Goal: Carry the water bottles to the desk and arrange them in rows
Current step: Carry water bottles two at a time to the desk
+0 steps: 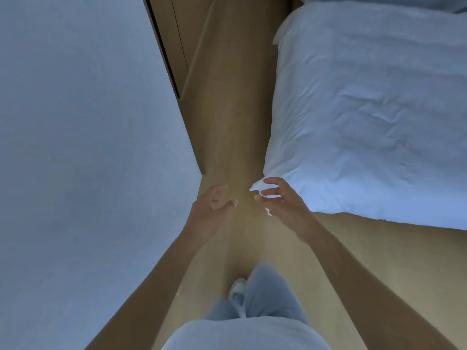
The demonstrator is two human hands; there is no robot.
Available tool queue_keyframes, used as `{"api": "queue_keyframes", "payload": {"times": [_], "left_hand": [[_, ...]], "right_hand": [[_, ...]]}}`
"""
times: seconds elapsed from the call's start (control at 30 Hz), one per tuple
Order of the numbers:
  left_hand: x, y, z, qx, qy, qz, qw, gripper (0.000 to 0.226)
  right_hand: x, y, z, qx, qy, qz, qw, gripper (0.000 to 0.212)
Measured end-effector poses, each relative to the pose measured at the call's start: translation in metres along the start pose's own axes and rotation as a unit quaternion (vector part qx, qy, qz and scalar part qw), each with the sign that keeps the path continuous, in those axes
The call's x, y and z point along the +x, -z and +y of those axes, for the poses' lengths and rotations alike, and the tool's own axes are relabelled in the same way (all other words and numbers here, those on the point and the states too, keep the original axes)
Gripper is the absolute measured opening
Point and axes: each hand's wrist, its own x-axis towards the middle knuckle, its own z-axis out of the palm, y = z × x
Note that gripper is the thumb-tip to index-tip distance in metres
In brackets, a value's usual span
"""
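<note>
No water bottle and no desk show in the head view. My left hand [213, 207] is held out in front of me over the wooden floor, fingers loosely curled and holding nothing. My right hand [278, 199] is held out beside it, fingers spread and relaxed, also holding nothing. It hangs just in front of the near corner of the white bed cover; I cannot tell whether it touches it. The two hands are a short gap apart.
A pale wall [83, 147] fills the left side. A bed with a white cover [374, 109] takes up the right. Between them runs a narrow strip of wooden floor [227, 109], with a wooden door or panel [177, 34] at the far left end. My legs and one shoe [237, 287] are below.
</note>
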Motion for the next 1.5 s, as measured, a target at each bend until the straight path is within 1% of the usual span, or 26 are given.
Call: {"api": "queue_keyframes", "payload": {"times": [0.17,0.27,0.33,0.4,0.53,0.67,0.8,0.93,1.0,1.13,1.33,1.5], "left_hand": [[0.131,0.007,0.068,0.014,-0.012,0.003,1.000,0.046],[0.221,0.011,0.112,0.023,-0.021,0.012,0.999,0.046],[0.268,0.015,0.140,0.027,-0.010,0.022,0.999,0.045],[0.319,0.020,0.174,0.022,-0.001,0.022,1.000,0.044],[0.416,0.031,0.244,0.020,-0.009,0.020,1.000,0.043],[0.515,0.042,0.299,0.009,-0.006,0.028,1.000,0.040],[0.637,0.061,0.340,0.008,-0.016,0.021,1.000,0.037],[0.750,0.086,0.389,0.009,-0.018,0.011,1.000,0.033],[0.800,0.102,0.419,0.021,-0.019,0.000,1.000,0.035],[0.905,0.129,0.491,0.030,-0.036,0.008,0.999,0.035],[1.058,0.128,0.568,0.044,-0.060,-0.022,0.997,0.034],[1.215,0.121,0.639,0.034,-0.062,0.000,0.998,0.030]], "right_hand": [[0.128,0.039,-0.064,0.007,0.008,-0.012,1.000,0.048],[0.218,0.067,-0.102,0.007,0.017,-0.008,1.000,0.047],[0.266,0.081,-0.126,-0.002,0.016,-0.014,1.000,0.047],[0.319,0.095,-0.158,-0.006,0.015,-0.019,1.000,0.047],[0.414,0.122,-0.224,-0.003,0.021,-0.027,0.999,0.048],[0.506,0.144,-0.280,-0.003,0.027,-0.011,1.000,0.046],[0.618,0.164,-0.330,0.002,0.034,0.019,0.999,0.047],[0.721,0.181,-0.388,0.004,0.026,0.032,0.999,0.049],[0.767,0.188,-0.420,0.015,0.027,0.034,0.999,0.049],[0.861,0.209,-0.485,0.029,0.028,0.041,0.998,0.047],[1.008,0.247,-0.562,0.031,0.020,0.047,0.998,0.047],[1.157,0.306,-0.634,0.008,0.041,0.039,0.998,0.046]]}}
